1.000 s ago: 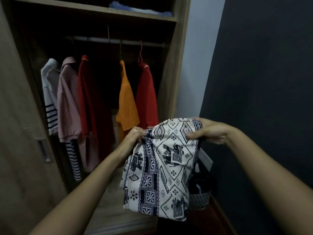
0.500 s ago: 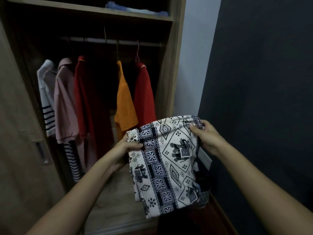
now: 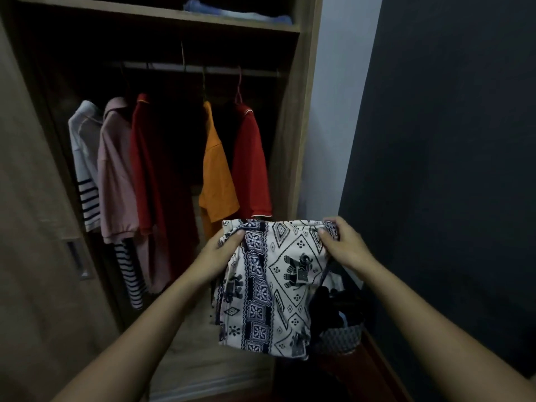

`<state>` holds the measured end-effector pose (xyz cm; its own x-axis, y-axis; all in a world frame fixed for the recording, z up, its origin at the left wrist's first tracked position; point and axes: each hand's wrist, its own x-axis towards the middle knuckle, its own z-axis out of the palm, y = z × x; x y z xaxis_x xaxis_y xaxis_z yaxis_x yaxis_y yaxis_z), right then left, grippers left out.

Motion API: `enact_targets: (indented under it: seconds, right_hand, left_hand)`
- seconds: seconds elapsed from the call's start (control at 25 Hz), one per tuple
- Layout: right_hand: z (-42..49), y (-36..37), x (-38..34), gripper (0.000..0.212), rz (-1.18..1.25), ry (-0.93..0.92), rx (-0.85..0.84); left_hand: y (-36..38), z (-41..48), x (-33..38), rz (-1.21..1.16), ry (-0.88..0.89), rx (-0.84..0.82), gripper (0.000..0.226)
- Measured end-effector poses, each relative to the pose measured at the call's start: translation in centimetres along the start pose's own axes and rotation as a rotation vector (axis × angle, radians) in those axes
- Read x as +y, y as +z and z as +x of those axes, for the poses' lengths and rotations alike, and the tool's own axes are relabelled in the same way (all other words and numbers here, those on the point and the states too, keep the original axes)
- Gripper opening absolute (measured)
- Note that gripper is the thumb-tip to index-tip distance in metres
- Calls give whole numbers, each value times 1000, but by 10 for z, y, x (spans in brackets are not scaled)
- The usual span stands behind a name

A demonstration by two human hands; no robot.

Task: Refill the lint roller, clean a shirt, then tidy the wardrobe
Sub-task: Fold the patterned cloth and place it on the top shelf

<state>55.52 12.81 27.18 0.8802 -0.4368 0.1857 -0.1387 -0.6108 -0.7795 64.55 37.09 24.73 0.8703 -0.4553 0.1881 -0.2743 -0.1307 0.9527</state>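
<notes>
I hold a white garment with a dark blue elephant print folded in front of the open wardrobe. My left hand pinches its top left corner and my right hand pinches its top right corner, so the cloth hangs down between them. Several shirts hang on the rail: a white striped one, a pink one, a dark red one, an orange one and a red one. No lint roller is in view.
A woven basket holding dark items stands on the floor at the lower right, partly behind the garment. A dark wall closes off the right side. The wardrobe door is on the left. Folded blue cloth lies on the top shelf.
Both hands have spread the top edge of the patterned garment flatter and shifted it slightly right. The lower part now hangs shorter, folded up.
</notes>
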Motion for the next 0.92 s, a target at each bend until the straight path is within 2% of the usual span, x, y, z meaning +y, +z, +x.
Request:
enact_targets:
  seconds: [0.08,0.16,0.24,0.28,0.36,0.44,0.6,0.76,0.84,0.92]
  right_hand:
    - [-5,1,-3,66,-31,-95,-59]
    - [-8,8,-11,99,-65,-233,-204]
    - [-14,14,-27,106,-51,-288,-366]
    - [-15,17,-33,96,2,-269,-420]
    - [-17,22,-40,57,141,-222,-494]
    - [-18,26,-44,30,241,-212,-528]
    - [-20,30,-54,20,252,-269,-520]
    - [-16,27,-67,13,210,-307,-472]
    - [-11,22,-73,7,211,-300,-422]
    - [-5,14,-81,10,231,-258,-369]
  left_hand:
    - [-1,0,18,-41,13,-137,26]
    - [-2,3,34,-3,39,-257,29]
    - [0,6,43,49,26,-325,35]
    - [1,8,45,70,-5,-315,38]
    - [3,9,51,100,-51,-289,42]
    - [1,12,53,96,-47,-312,60]
    - [-15,13,54,60,-133,-275,79]
    - [-34,7,45,-44,-74,-316,105]
    - [-41,3,39,-73,-81,-338,109]
    - [-47,-5,24,-215,-135,-369,105]
